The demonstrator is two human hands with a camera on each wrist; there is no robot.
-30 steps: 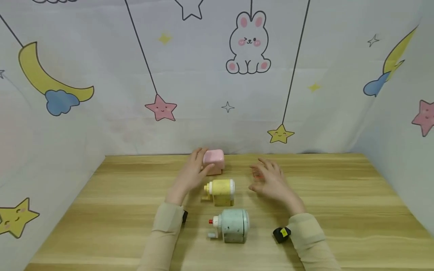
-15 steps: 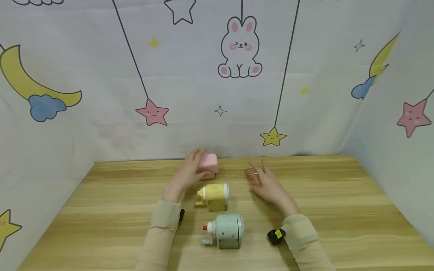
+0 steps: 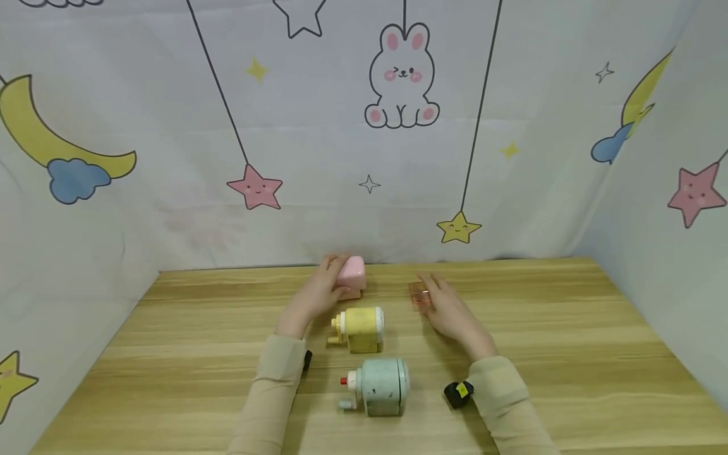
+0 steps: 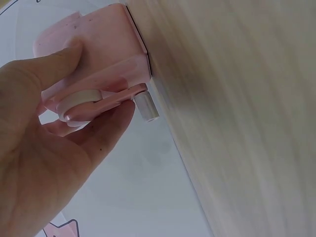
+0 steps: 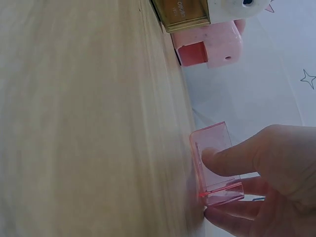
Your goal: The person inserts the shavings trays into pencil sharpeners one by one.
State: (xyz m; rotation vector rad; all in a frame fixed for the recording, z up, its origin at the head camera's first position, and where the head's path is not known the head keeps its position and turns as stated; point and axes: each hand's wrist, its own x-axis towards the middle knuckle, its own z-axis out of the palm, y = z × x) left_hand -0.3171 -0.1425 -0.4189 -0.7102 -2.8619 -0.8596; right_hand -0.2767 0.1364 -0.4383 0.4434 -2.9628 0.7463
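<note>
At the back of the table, my left hand (image 3: 314, 294) grips a pink crank pencil sharpener (image 3: 353, 272). In the left wrist view its thumb lies on the pink body (image 4: 111, 42), and the other fingers curl behind the crank (image 4: 106, 102). To the right, my right hand (image 3: 452, 311) pinches a clear pink plastic shavings drawer (image 3: 418, 293). The right wrist view has the thumb on the near face of that drawer (image 5: 217, 138), its edge close to the tabletop; whether it touches is unclear. A red opening (image 5: 193, 53) shows low on the pink sharpener.
A yellow crank sharpener (image 3: 363, 328) stands in front of the pink one, between the forearms. Nearer still is a mint-green crank sharpener (image 3: 384, 387). A printed cloth wall (image 3: 318, 234) rises along the back edge of the wooden table (image 3: 170, 354).
My right hand has come down and closed its fingers on the clear drawer. The left hand stays at the pink sharpener. The head view has shifted slightly.
</note>
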